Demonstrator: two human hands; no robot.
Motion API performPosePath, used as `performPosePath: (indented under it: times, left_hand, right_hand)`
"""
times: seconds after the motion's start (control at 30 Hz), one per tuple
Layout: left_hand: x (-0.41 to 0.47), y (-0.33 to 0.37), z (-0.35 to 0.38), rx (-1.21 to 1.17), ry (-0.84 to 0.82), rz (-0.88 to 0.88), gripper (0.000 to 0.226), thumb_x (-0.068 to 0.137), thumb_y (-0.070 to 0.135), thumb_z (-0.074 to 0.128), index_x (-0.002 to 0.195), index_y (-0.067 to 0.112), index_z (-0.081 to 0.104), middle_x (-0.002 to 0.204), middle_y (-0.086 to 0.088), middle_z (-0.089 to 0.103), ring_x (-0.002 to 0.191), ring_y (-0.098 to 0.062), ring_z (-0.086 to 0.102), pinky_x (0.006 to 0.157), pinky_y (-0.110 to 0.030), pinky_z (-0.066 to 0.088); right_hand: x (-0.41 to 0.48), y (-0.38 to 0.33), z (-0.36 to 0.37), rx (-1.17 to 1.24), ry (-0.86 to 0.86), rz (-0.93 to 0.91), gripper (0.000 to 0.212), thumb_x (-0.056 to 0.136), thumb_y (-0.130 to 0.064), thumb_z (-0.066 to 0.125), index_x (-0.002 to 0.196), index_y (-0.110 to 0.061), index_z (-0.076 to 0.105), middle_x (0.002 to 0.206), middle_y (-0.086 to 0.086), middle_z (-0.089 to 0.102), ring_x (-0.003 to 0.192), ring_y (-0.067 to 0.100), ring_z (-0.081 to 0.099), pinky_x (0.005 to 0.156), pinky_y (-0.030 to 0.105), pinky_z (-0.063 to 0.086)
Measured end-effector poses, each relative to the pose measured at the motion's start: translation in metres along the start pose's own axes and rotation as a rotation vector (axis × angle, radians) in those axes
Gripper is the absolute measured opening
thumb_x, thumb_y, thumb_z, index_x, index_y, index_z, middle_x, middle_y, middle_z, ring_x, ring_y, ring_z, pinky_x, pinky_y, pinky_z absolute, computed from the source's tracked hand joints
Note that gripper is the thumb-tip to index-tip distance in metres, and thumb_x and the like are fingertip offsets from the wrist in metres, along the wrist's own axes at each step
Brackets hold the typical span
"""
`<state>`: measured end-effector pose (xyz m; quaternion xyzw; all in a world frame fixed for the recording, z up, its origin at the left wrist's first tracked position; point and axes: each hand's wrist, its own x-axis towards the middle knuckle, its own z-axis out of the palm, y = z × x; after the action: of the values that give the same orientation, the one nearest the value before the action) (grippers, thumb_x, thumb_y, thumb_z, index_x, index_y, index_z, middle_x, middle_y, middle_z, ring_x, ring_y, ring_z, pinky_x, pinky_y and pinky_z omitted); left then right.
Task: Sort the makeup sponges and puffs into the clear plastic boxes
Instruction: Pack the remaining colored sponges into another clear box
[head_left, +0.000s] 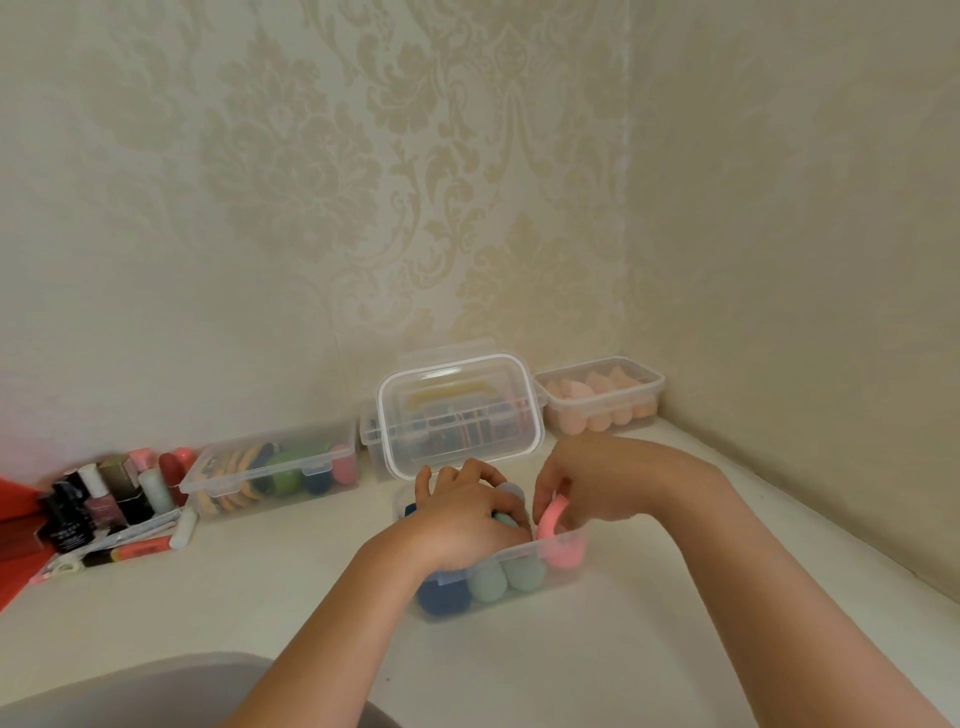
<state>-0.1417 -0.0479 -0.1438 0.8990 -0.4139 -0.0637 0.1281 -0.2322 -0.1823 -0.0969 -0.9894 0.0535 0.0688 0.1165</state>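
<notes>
Pink foam sits pinched between the thumb and fingertips of the right hand (587, 493): a pink sponge (551, 517), held over the right end of the near clear box (524, 552) at lower centre. The left hand (467, 514) curls over a teal sponge (505, 519) inside. This looks like the packing step. Next, the pink sponge needs easing down beside the green sponges (488, 582).

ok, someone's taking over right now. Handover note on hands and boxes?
Left hand: in the front box, fingers curled round a mint sponge.
Right hand: pinches a pink sponge at that box's right end.
Done: peach sponges in the back right box; puffs in the left box.
Left: seat the pink sponge, then probably fit the lid leaning behind.
</notes>
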Motion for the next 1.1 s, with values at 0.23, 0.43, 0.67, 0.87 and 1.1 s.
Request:
performPosePath:
  times: [0.23,0.43,0.67,0.87,1.1]
  left_hand:
    - [0.001,-0.001,0.001,0.004,-0.027,-0.014,0.015,0.084,0.055,0.054,0.089,0.043,0.063,0.119,0.018,0.032,0.125,-0.012,0.026,0.115,-0.042,-0.012]
    - [0.002,-0.004,0.0,0.052,-0.048,-0.011,0.024,0.086,0.056,0.053,0.101,0.04,0.061,0.136,0.013,0.032,0.13,-0.015,0.026,0.116,-0.042,-0.01]
    - [-0.001,-0.003,-0.003,0.01,-0.038,0.026,0.024,0.082,0.058,0.057,0.105,0.05,0.059,0.13,0.016,0.035,0.129,-0.013,0.028,0.115,-0.046,-0.009]
    - [-0.003,-0.004,-0.006,0.002,-0.057,0.055,0.023,0.085,0.051,0.057,0.107,0.048,0.059,0.132,0.014,0.034,0.129,-0.016,0.028,0.115,-0.048,-0.01]
    - [-0.003,-0.004,-0.005,-0.017,-0.053,0.05,0.022,0.085,0.048,0.059,0.107,0.047,0.061,0.133,0.014,0.034,0.129,-0.015,0.028,0.115,-0.048,-0.011]
  right_hand:
    - [0.017,-0.033,0.017,-0.281,0.077,0.102,0.035,0.092,-0.01,0.048,0.06,-0.013,0.033,0.064,0.002,0.034,0.055,0.017,0.035,0.047,0.024,0.025]
    - [0.033,-0.04,0.023,-0.342,0.045,0.155,0.025,0.096,-0.017,0.046,0.073,-0.009,0.042,0.071,0.003,0.037,0.076,0.025,0.048,0.06,0.029,0.036]
    - [0.004,-0.006,-0.001,0.049,-0.018,0.023,0.023,0.08,-0.019,0.07,0.103,-0.016,0.068,0.099,0.005,0.071,0.079,0.018,0.064,0.059,0.022,0.044]
    - [0.001,0.039,-0.009,0.045,0.26,0.254,0.03,0.084,0.002,0.049,0.104,-0.018,0.061,0.118,0.003,0.057,0.111,0.021,0.052,0.093,0.029,0.042]
    - [-0.001,0.076,0.002,-0.146,-0.092,0.549,0.064,0.083,-0.015,0.07,0.139,-0.014,0.04,0.137,0.003,0.051,0.121,0.02,0.053,0.078,0.025,0.042]
